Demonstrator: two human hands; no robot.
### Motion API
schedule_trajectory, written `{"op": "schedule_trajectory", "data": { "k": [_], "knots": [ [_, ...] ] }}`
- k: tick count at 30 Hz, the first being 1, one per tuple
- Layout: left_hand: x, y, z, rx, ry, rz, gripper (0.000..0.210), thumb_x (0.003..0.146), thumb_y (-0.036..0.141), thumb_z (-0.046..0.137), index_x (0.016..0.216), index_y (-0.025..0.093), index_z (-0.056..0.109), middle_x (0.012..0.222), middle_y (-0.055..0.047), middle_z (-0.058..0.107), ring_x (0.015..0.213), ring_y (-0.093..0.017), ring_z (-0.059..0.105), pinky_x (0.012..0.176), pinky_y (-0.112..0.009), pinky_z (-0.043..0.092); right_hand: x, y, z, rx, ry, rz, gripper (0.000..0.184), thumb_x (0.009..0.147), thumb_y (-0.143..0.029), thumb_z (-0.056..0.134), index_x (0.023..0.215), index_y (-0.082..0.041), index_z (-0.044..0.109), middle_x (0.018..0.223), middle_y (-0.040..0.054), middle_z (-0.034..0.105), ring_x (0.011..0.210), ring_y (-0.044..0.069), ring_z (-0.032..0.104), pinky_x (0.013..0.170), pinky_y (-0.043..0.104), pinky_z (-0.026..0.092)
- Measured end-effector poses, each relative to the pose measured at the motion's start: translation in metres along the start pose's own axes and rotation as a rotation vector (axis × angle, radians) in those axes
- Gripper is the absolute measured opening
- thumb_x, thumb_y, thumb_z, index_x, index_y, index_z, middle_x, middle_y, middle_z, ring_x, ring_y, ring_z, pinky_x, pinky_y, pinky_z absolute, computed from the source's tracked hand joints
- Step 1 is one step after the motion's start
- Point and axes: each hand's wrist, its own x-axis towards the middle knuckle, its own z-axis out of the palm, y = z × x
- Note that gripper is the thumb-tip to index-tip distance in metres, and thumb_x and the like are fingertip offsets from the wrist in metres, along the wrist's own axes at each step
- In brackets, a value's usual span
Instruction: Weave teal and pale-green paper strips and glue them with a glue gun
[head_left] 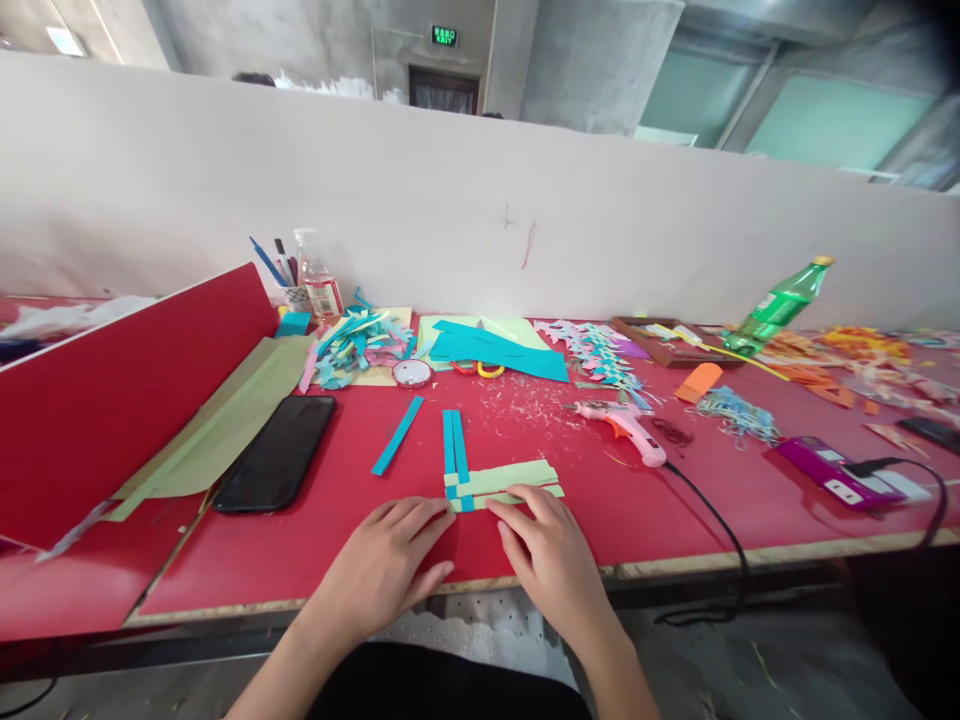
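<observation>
Pale green paper strips [517, 476] run sideways across two blue paper strips [454, 440], interlaced where they cross on the red table. My left hand [401, 545] lies at the lower left corner of this weave, its fingers outstretched and its thumb apart. Fingertips of my right hand [544, 535] rest on the lowest green strip, with the thumb held away from the fingers. Neither hand grips anything that I can see. One loose blue strip [397, 436] lies slanted to the left of the weave.
A pink glue gun [626, 428] lies at right, its black cord hanging over the front edge. A black phone [276, 455] lies at left by a red upright panel [142, 400]. Behind are blue paper sheets [502, 350], a paper scrap pile [356, 345] and a green bottle [780, 308].
</observation>
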Motion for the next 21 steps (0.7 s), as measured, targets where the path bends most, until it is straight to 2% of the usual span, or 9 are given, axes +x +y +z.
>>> {"op": "schedule_trajectory", "data": {
  "k": [12, 21],
  "knots": [
    [0.003, 0.001, -0.004, 0.001, -0.080, -0.013, 0.040, 0.082, 0.032, 0.047, 0.119, 0.019, 0.046, 0.119, -0.005, 0.054, 0.102, -0.021, 0.050, 0.087, -0.035, 0.041, -0.002, 0.002, 0.004, -0.005, 0.020, 0.021, 0.031, 0.080, -0.015, 0.041, 0.103, -0.025, 0.060, 0.097, 0.0062, 0.058, 0.091, 0.019, 0.052, 0.079, 0.034, 0.043],
    [0.004, 0.003, -0.006, 0.017, -0.083, -0.020, 0.038, 0.082, 0.031, 0.046, 0.119, 0.021, 0.046, 0.117, -0.004, 0.055, 0.101, -0.020, 0.051, 0.086, -0.033, 0.042, -0.014, 0.025, -0.005, -0.086, 0.063, 0.119, 0.028, 0.081, -0.019, 0.042, 0.102, -0.024, 0.060, 0.097, 0.0063, 0.058, 0.092, 0.019, 0.053, 0.079, 0.033, 0.044]
  ]
}}
